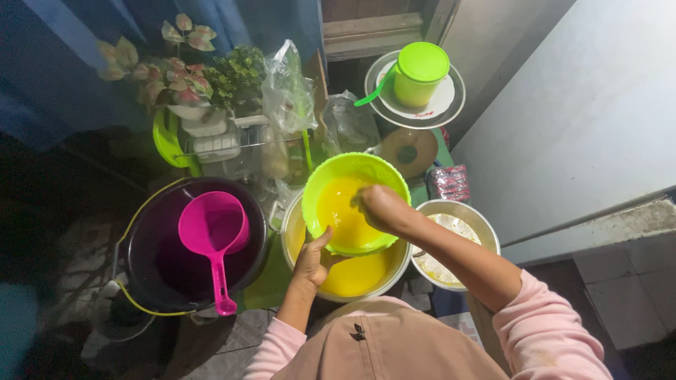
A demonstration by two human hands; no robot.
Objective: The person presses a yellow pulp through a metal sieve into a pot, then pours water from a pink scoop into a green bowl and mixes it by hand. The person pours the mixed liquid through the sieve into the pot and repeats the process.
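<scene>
Gripping the lime-green bowl of yellow liquid, left fingers; right fingers' state unclear

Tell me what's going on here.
A person holds a lime green bowl of yellow liquid with the left hand under its rim, tilted over a metal pot that also holds yellow liquid. The right hand is inside the bowl. Beside them stand a dark bucket with a pink dipper and a second metal bowl.

A pink scoop lies in a dark bucket beside potted plants.
</scene>
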